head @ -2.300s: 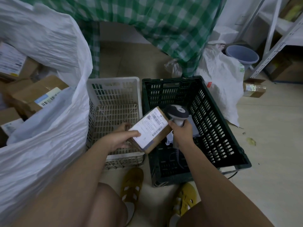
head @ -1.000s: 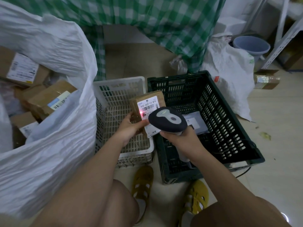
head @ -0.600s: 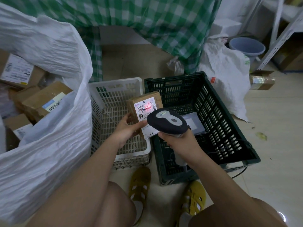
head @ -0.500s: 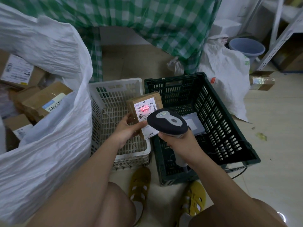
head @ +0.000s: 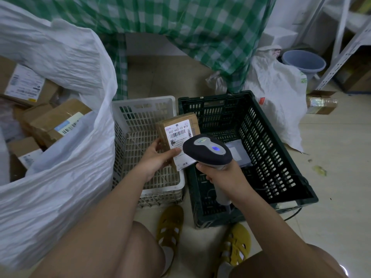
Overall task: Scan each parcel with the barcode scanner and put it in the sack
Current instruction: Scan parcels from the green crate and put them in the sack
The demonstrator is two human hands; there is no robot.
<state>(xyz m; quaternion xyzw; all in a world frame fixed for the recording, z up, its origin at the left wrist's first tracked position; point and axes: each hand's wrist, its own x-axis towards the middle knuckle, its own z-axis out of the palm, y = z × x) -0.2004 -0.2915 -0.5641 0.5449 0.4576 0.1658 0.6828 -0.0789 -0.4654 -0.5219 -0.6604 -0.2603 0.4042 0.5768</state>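
Head view: a brown cardboard parcel with a white barcode label [head: 179, 137] is gripped by the left hand [head: 158, 157], thumb across the label's lower edge and fingers curled behind, and is held upright above the white slotted plastic basket [head: 140, 109] so that the label faces the dark grey handheld barcode scanner [head: 207, 150]. The scanner's handle is wrapped by the right hand [head: 222, 175], its head aimed at the label, a blue light showing on top. One grey flat packet [head: 237, 153] is seen in the dark green plastic crate [head: 281, 149]. At least four boxed parcels are counted inside the large white woven sack [head: 60, 137], open alongside, presumably for easy dropping.
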